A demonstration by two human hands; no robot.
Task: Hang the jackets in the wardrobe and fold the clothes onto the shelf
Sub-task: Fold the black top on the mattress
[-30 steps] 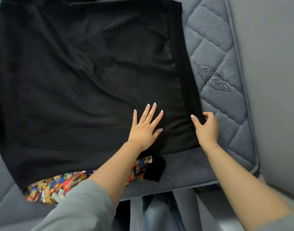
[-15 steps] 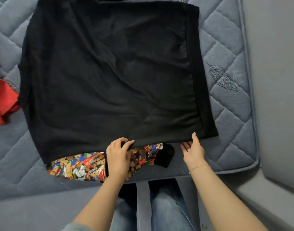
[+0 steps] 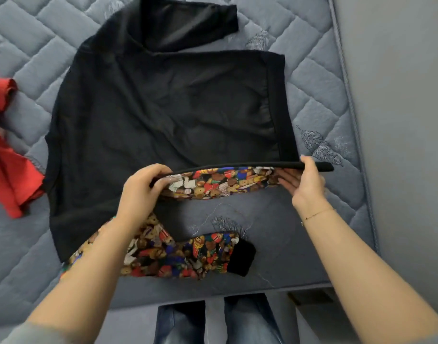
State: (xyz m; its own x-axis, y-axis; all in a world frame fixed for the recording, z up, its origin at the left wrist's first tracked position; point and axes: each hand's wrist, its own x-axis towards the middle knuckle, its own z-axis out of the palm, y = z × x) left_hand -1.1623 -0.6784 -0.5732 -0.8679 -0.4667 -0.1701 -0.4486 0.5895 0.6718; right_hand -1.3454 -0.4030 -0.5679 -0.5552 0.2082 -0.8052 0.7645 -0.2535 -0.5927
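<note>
**Black garment's near edge lifted off the mattress**

So the black garment (image 3: 163, 115) was spread out flat on the grey quilted mattress (image 3: 319, 95), filling most of the middle of the shot, with one black sleeve (image 3: 188, 23) flopped up at about 12 o'clock. Both hands had hold of its near edge, raised clear of the mattress so you could see the colourful cartoon-print lining (image 3: 218, 182) underneath.

The left hand (image 3: 141, 192) was at roughly 8 o'clock from the lining, fingers curled over the edge and clamped on the fabric. The right hand (image 3: 304, 184) was at the 3 o'clock end of that edge, thumb on top and fingers stretched out beneath, pinching the black hem between them. A thin bracelet (image 3: 317, 214) sat on that wrist.

Down at 6 o'clock, a printed sleeve (image 3: 178, 256) with a black cuff (image 3: 241, 259) lay flat on the mattress, partly under the left forearm. Over at 9 o'clock was a red garment (image 3: 6, 155), just touching the black one's side. The person's jeans (image 3: 213, 319) showed at the bottom.
</note>
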